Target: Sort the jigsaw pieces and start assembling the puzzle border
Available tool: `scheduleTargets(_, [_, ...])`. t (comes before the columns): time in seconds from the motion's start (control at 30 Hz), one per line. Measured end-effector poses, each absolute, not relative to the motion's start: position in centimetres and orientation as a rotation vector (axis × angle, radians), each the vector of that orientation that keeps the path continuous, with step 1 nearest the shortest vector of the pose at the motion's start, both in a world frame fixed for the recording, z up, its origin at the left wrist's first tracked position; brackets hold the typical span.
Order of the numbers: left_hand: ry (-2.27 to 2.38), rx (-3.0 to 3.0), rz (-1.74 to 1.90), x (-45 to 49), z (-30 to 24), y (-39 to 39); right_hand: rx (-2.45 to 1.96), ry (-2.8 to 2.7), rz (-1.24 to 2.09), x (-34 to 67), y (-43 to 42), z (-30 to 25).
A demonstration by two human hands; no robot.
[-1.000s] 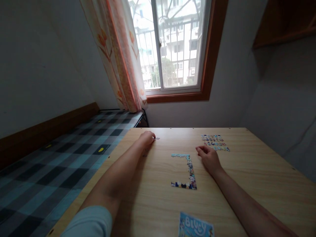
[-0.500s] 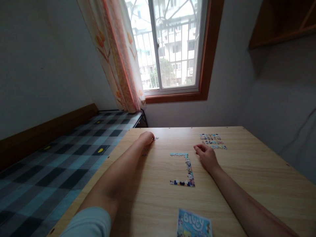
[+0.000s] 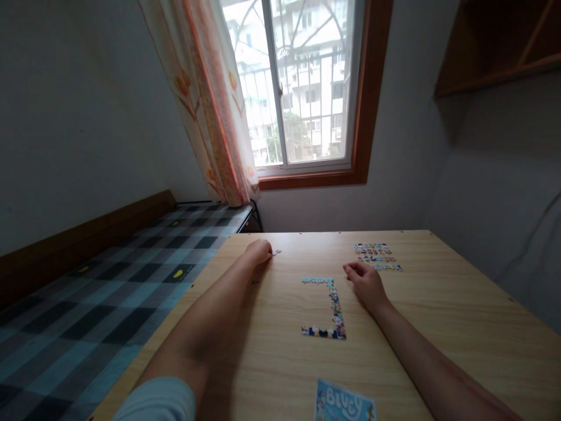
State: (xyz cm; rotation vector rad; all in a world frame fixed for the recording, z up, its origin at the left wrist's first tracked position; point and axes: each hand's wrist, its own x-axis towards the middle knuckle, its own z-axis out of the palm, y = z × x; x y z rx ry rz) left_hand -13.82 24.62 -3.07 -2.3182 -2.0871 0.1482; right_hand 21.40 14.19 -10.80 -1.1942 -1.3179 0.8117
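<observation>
My left hand (image 3: 259, 251) reaches to the far left of the table, its fingers curled together right beside loose jigsaw puzzle pieces (image 3: 277, 252). Whether a piece is between the fingertips is hidden. A few more loose pieces (image 3: 256, 282) lie under the left forearm. My right hand (image 3: 366, 283) is closed in a pinch above the table; anything in it is too small to make out. Between the hands, a partly joined puzzle border (image 3: 336, 304) forms a bracket open to the left. Rows of puzzle pieces (image 3: 373, 249) lie beyond the right hand.
A blue picture sheet or box marked "Bluey" (image 3: 344, 402) lies at the near edge of view on the wooden table (image 3: 280, 362). A bed with a checked cover (image 3: 100, 298) stands along the left. Behind are a curtain (image 3: 205, 111) and a barred window (image 3: 313, 88).
The view has tilted up slightly, so everything sits a little lower. My left hand stays at the loose pieces with only a slight shift; my right hand keeps its pinch.
</observation>
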Motion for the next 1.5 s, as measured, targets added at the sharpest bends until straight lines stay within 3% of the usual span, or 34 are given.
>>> scheduleTargets(0.53, [-2.189,-2.348,-0.06,-13.4,-2.4,23.9,-1.198,-1.33,0.813,21.4,14.5,-11.3])
scheduleTargets(0.73, [-2.202,-2.62,-0.513,-11.5,-1.9,21.8,-1.218,-1.389,0.75,21.4,14.1,-10.8])
scheduleTargets(0.9, [-2.257,-2.86,-0.912,-8.3,-2.5,16.9,-1.216,-1.63,0.506,20.6,12.7,-9.5])
scheduleTargets(0.97, [-2.456,-2.912,-1.295,-7.1,-2.8,14.6,-1.159,-1.741,0.4,20.2,11.9,-8.8])
scheduleTargets(1.07, [-2.682,-2.849,-1.587,-5.5,-3.3,11.8,-1.048,-1.827,0.294,19.4,10.7,-7.8])
scheduleTargets(1.5, [-2.651,-2.76,-1.945,-3.3,-6.8,9.6,-0.839,-2.135,0.107,18.1,9.8,-7.5])
